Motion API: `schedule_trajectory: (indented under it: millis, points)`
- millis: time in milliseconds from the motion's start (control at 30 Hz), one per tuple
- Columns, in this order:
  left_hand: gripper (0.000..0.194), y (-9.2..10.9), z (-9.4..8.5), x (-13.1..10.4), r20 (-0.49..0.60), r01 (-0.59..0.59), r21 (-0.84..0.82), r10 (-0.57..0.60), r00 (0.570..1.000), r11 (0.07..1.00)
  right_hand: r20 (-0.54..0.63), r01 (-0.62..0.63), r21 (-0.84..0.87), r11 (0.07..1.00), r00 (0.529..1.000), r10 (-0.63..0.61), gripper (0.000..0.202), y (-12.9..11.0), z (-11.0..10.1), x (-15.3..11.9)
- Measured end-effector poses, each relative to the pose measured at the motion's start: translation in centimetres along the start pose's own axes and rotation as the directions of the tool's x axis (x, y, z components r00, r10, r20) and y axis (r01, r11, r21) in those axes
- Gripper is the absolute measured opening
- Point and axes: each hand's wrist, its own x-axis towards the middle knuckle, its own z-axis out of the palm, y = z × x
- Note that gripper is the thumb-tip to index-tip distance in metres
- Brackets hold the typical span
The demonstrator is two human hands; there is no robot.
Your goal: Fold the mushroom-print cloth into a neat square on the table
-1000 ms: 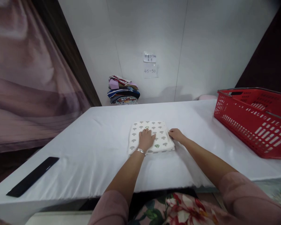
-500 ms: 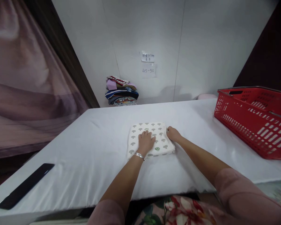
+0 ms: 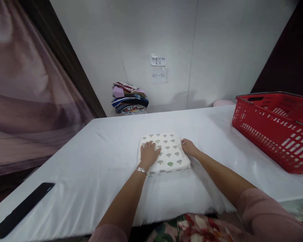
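A white folded cloth (image 3: 168,153) printed with grey and green mushrooms lies flat on the white-covered table. My left hand (image 3: 149,154), with a silver bracelet at the wrist, rests on the cloth's left part, fingers spread. At the cloth's right edge is my right hand (image 3: 189,147), its fingers curled around that edge; the fingertips are partly hidden.
A red plastic basket (image 3: 272,131) stands at the right of the table (image 3: 103,161). Folded clothes (image 3: 130,99) are stacked beyond the far edge, near the wall. A long black object (image 3: 22,210) lies front left. A pink curtain hangs at left.
My left hand has slid left across the cloth. My right hand stays at the right edge, and the cloth's top now looks smoother there. The view has shifted slightly.
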Motion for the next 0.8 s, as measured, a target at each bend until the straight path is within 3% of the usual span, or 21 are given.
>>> schedule_trajectory:
  millis: [367, 533, 800]
  points:
    - [0.051, -0.3, -1.2, 1.4, 0.068, 0.078, 0.008, -0.079, 0.995, 0.997, 0.005, -0.064, -0.174, 0.983, 0.998, 0.066, 0.021, -0.6, 0.1, 1.6]
    - [0.054, -1.0, -0.4, 1.9, 0.072, 0.095, 0.016, -0.096, 0.993, 0.995, 0.008, -0.038, -0.192, 0.981, 0.999, 0.041, 0.013, -0.5, 0.0, 1.8]
    - [0.054, -1.6, -0.3, 1.9, 0.061, 0.081, -0.024, -0.080, 0.995, 0.996, 0.025, -0.002, -0.203, 0.979, 1.000, 0.007, 0.024, 0.0, 0.2, 2.3]
